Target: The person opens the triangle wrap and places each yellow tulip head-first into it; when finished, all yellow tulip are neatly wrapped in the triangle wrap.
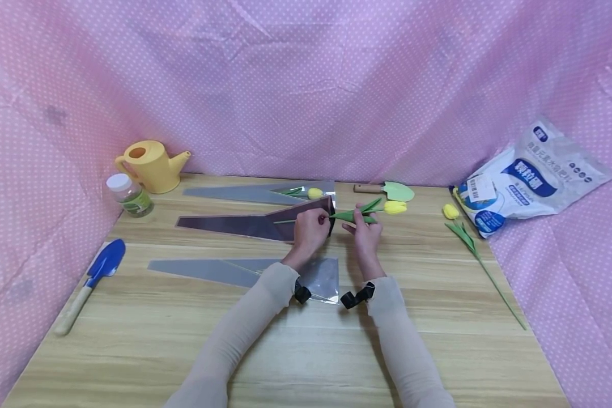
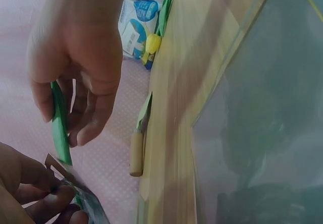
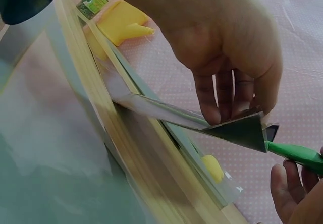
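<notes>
My left hand [image 1: 310, 231] pinches the open end of a dark, tapered flower sleeve [image 1: 224, 225], raised at that end off the wooden table. Between the thumb and fingers of my right hand [image 1: 369, 238] is a yellow artificial tulip [image 1: 395, 207], held by its green leaves and stem. Its stem runs leftward into the mouth of the sleeve, and the bloom points right. In the right wrist view the sleeve's mouth [image 3: 242, 132] stands spread, with the green leaves [image 3: 295, 154] right at it. The left wrist view shows the bloom hidden behind my right hand [image 2: 81, 57].
Behind lies a clear sleeve [image 1: 229, 192] with a tulip [image 1: 315, 193] inside; another clear sleeve [image 1: 199, 269] lies nearer. A green trowel [image 1: 399, 191], yellow watering can [image 1: 155, 167], jar [image 1: 132, 197], blue trowel [image 1: 107, 259], loose tulip [image 1: 469, 241] and white bag [image 1: 525, 175] stand around.
</notes>
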The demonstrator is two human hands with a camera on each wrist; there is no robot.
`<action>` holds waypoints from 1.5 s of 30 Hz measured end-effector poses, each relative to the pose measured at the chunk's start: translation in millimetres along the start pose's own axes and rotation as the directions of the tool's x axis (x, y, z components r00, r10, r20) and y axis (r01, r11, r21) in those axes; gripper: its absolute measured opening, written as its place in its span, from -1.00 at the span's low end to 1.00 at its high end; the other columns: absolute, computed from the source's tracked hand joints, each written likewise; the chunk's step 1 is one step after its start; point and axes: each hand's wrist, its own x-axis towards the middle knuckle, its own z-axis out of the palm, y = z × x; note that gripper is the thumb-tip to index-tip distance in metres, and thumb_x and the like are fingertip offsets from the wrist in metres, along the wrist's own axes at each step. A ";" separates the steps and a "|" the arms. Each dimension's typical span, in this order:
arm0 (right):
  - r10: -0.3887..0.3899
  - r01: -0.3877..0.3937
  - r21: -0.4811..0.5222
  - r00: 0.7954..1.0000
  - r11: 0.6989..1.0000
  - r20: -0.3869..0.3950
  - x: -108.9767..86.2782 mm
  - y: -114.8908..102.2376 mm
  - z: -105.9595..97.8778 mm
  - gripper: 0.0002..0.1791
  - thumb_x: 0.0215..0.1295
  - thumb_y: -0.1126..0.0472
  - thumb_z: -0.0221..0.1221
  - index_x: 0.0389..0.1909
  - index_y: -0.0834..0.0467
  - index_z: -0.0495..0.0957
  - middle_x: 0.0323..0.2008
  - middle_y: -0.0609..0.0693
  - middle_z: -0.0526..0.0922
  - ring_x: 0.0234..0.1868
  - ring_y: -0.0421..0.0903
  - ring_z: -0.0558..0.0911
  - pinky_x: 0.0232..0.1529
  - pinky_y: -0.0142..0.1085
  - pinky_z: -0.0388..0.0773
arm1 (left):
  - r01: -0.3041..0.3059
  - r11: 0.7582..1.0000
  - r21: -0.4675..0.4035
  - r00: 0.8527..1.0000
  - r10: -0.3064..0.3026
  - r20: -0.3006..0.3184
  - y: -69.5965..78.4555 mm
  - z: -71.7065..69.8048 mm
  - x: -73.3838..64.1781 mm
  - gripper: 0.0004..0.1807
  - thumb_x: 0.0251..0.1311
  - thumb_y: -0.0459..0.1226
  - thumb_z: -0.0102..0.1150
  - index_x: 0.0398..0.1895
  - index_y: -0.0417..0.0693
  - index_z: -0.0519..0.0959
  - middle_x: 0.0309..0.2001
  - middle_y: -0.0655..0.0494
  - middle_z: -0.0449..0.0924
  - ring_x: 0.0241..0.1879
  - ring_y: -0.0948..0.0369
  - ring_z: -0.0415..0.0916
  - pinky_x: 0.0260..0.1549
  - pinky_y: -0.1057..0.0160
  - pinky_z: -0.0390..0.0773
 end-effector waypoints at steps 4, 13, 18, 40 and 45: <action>-0.006 0.007 -0.024 1.000 1.000 0.018 -0.1 2.0 0.1 -0.65 0.49 0.29 0.04 0.15 0.45 0.41 -0.12 0.09 0.56 -0.29 -0.29 0.68 -0.34 -0.41 0.70 | -0.001 1.000 0.001 1.000 0.001 0.002 1.4 0.8 -0.7 -0.86 0.17 -0.37 0.21 -0.34 -0.11 0.77 -0.38 0.03 0.78 -0.34 0.09 0.68 -0.32 0.13 0.62; 0.081 -0.080 -0.039 0.996 0.996 0.045 2.2 3.1 -3.0 -0.67 0.50 0.20 0.06 0.13 0.34 0.45 -0.23 -0.10 0.59 -0.33 -0.31 0.68 -0.30 -0.40 0.70 | -0.006 1.000 -0.002 1.000 0.006 0.004 2.6 1.2 -0.9 -0.88 0.18 -0.37 0.24 -0.31 -0.13 0.76 -0.36 0.01 0.78 -0.35 0.10 0.67 -0.32 0.15 0.61; 0.126 -0.126 0.055 0.992 0.991 0.011 3.8 -3.7 -4.9 -0.79 0.52 0.06 0.05 -0.13 0.15 0.44 -0.35 -0.12 0.60 -0.40 -0.27 0.68 -0.32 -0.41 0.69 | -0.010 1.000 0.008 1.000 0.010 -0.014 -0.1 1.6 -0.7 -0.88 0.17 -0.38 0.25 -0.33 -0.12 0.76 -0.37 0.01 0.78 -0.35 0.09 0.69 -0.32 0.12 0.63; 0.145 -0.143 0.057 0.989 0.988 -0.034 2.2 -0.8 -1.3 -0.93 0.48 0.21 0.10 -0.19 0.12 0.42 -0.32 -0.11 0.57 -0.41 -0.27 0.66 -0.33 -0.35 0.71 | -0.057 0.998 -0.017 0.998 0.056 -0.007 6.3 0.9 0.1 -0.87 0.18 -0.38 0.24 -0.32 -0.15 0.77 -0.38 0.00 0.77 -0.39 0.13 0.64 -0.39 0.21 0.56; 0.150 -0.148 0.058 0.988 0.987 -0.030 0.8 -0.8 0.4 -0.93 0.47 0.23 0.11 -0.21 0.13 0.42 -0.34 -0.12 0.59 -0.40 -0.28 0.67 -0.36 -0.36 0.71 | -0.081 0.997 -0.005 0.996 0.081 -0.033 6.0 1.9 -0.4 -0.88 0.17 -0.38 0.24 -0.33 -0.15 0.77 -0.39 -0.01 0.77 -0.39 0.10 0.65 -0.38 0.16 0.57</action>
